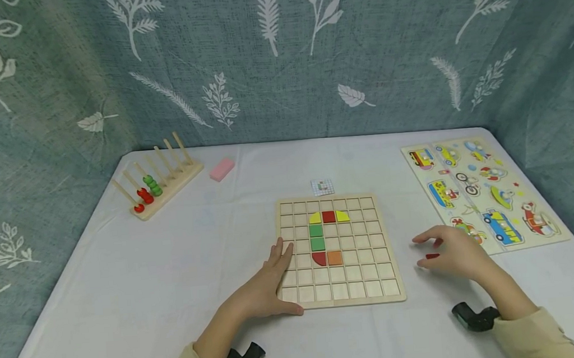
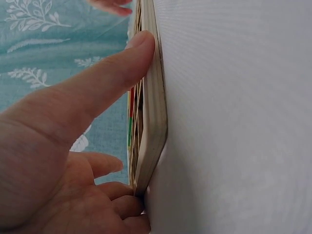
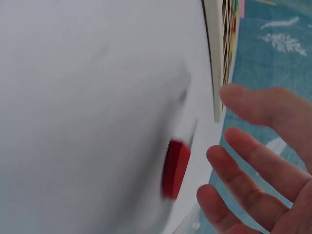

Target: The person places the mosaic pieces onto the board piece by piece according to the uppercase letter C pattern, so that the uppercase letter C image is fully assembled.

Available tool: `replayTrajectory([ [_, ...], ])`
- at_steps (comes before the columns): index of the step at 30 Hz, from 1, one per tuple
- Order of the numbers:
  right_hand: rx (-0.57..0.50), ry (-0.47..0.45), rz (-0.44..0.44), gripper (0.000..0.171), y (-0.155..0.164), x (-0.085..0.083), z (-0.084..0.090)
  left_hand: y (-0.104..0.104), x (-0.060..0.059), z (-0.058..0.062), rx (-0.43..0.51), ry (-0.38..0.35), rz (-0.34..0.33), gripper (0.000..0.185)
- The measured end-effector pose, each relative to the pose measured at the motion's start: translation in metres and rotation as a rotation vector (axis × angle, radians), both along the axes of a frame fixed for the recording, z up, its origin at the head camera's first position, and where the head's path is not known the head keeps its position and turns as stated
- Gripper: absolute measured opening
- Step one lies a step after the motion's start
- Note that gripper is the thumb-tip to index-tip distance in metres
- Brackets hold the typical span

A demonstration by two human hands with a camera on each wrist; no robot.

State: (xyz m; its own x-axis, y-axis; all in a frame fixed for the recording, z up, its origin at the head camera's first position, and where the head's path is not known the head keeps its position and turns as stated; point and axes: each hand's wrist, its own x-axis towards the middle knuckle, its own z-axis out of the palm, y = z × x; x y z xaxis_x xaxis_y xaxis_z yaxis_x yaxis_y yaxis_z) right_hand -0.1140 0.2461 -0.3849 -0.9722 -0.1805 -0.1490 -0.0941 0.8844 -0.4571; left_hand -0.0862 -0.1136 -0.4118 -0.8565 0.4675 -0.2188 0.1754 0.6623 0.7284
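The small red flat wooden tile (image 1: 432, 256) lies on the white tablecloth (image 1: 138, 280), just right of the square wooden grid board (image 1: 389, 238) and under the spread fingers of the right hand (image 1: 452, 253). In the right wrist view the tile (image 3: 175, 168) sits bare on the cloth while the fingers (image 3: 253, 192) hover slightly apart and lightly bent above it; none of them plainly touches it, and the hand holds nothing.

The left hand (image 1: 267, 284) rests flat on the board's left edge, fingers straight and lying over the outer cells, thumb along the front corner. The left wrist view shows the thumb (image 2: 105, 80) pressed against the board's rim (image 2: 153, 122).

Inside the board, yellow, red, green and orange pieces (image 1: 324, 238) fill a few middle cells; the cells round them stand open. Bare cloth lies between the board's right edge and the vehicle peg puzzle (image 1: 485, 191), where the tile lies. Further off stand a wooden peg rack with red and green beads (image 1: 158, 183), a pink block (image 1: 222, 169) and a small pattern card (image 1: 322, 187).
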Motion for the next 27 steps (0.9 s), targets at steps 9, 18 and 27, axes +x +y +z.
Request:
replayTrajectory([
  [9,0.017,-0.075,-0.003,0.042,0.013,0.002,-0.003,-0.001,0.001,0.0,0.006,-0.008,0.001,0.115],
  [18,-0.021,-0.066,-0.001,0.029,0.017,0.003,-0.009,-0.001,0.001,0.001,-0.003,-0.012,0.005,0.115],
  [27,0.0,-0.072,-0.011,0.027,0.014,0.002,-0.01,-0.001,0.001,0.001,-0.005,-0.004,0.008,0.115],
])
